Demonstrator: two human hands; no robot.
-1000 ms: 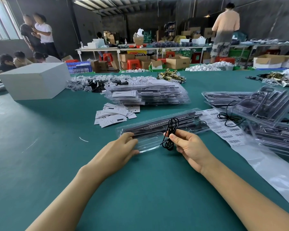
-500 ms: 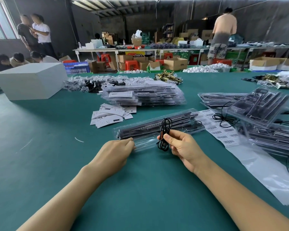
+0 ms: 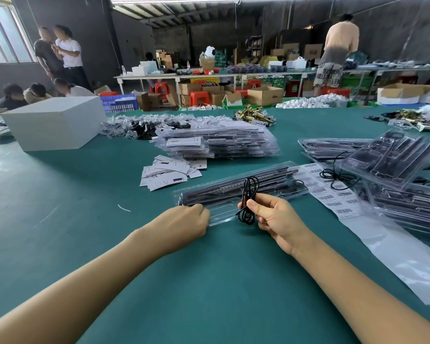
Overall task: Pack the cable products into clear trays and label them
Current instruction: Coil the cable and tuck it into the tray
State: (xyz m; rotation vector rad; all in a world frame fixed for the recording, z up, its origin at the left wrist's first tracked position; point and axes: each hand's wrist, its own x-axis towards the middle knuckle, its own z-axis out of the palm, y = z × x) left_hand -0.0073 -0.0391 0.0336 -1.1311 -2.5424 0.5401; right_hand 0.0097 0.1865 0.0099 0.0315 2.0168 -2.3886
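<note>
A green table [image 3: 60,232] fills most of the view, and everything below is placed relative to the long clear tray [image 3: 236,188] lying across its middle. Far behind and left of that tray stands a big white box [image 3: 55,122]. Directly behind the tray sits a stack of packed trays [image 3: 219,142], and to its right another heap of clear trays [image 3: 395,170] spreads toward the table's edge. Just right of the tray, running toward the near edge, lies a sheet of barcode labels [image 3: 338,194] on glossy backing. Behind and left of the tray a loose pile of white cards [image 3: 169,171] is scattered. The tray itself holds dark rod-like parts along its length. The left hand [image 3: 186,224] rests at the tray's near left corner, fingers curled onto its rim; how firmly it grips cannot be told. The right hand [image 3: 276,219] is raised just over the tray's near edge, thumb and fingers pinching a coiled black cable [image 3: 248,197] upright, its loops standing above and hanging below the fingers.
</note>
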